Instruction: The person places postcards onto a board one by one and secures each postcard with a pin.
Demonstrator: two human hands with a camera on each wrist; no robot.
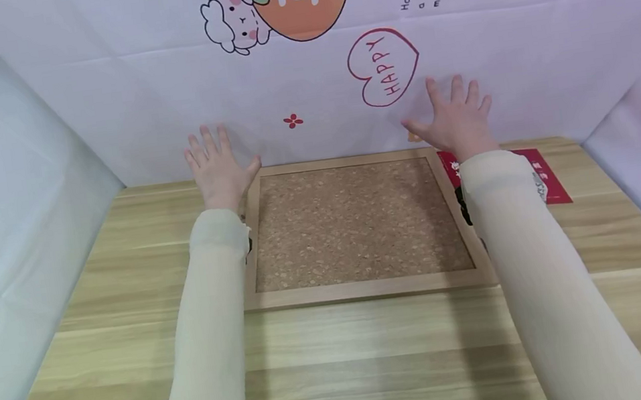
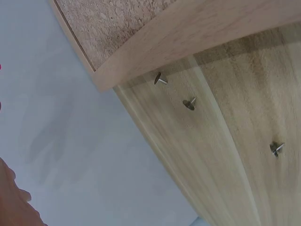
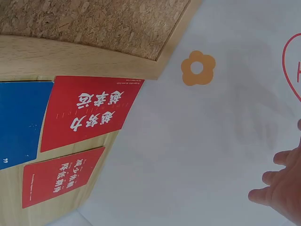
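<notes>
My left hand (image 1: 221, 172) is raised beyond the far left corner of a wood-framed cork board (image 1: 360, 222), its fingers spread in front of the white backdrop. On the other side, my right hand (image 1: 459, 122) is held up the same way, thumb pointing inward. Neither hand holds anything; whether the fingertips touch the cloth I cannot tell. The board lies flat on the table between my forearms. Beside its left edge, the left wrist view shows thumbtacks (image 2: 189, 104) lying loose. By its right edge are a red card (image 3: 91, 110), another red card (image 3: 63, 176) and a blue card (image 3: 23, 122).
A white cloth backdrop (image 1: 160, 92) with printed drawings stands along the table's far edge. White cloth side walls (image 1: 4, 201) rise at left and right. The wood-grain table (image 1: 366, 363) extends in front of the board. My sleeves partly cover the cards and tacks in the head view.
</notes>
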